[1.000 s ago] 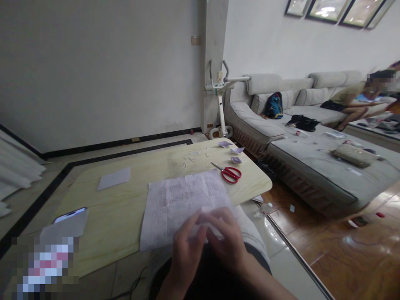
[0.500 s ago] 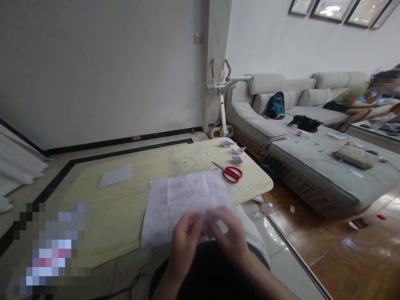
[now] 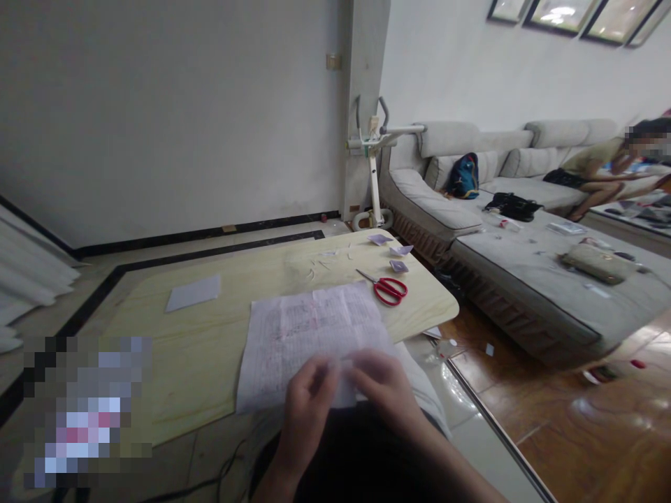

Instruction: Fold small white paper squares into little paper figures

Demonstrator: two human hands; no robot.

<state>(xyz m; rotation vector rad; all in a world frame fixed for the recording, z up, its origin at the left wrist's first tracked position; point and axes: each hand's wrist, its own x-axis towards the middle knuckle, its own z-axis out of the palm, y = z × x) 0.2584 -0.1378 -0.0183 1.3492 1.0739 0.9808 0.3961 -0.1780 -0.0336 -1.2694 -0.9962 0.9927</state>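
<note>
Close in front of my body, my left hand (image 3: 310, 388) and my right hand (image 3: 380, 381) meet with fingers pinched together. Between them is a small pale piece of paper (image 3: 344, 392), blurred, so its exact shape is unclear. Both hands are over the near edge of a creased printed sheet (image 3: 309, 321) spread on the pale wooden table (image 3: 210, 363). Beyond the sheet's right corner lie red-handled scissors (image 3: 388, 290), blades pointing back left. Small folded purple papers (image 3: 399, 267) sit at the far right of the table. Thin paper strips (image 3: 321, 265) are scattered nearby.
A flat stack of pale paper (image 3: 193, 293) lies on the table's left side. To the right stands a grey sofa (image 3: 514, 293) with bags, and a person (image 3: 592, 164) sits at its far end. White exercise equipment (image 3: 373, 168) stands behind the table.
My fingers have shifted slightly around the small piece of paper, and my right hand has turned a little. The printed sheet, scissors and folded papers stay where they were.
</note>
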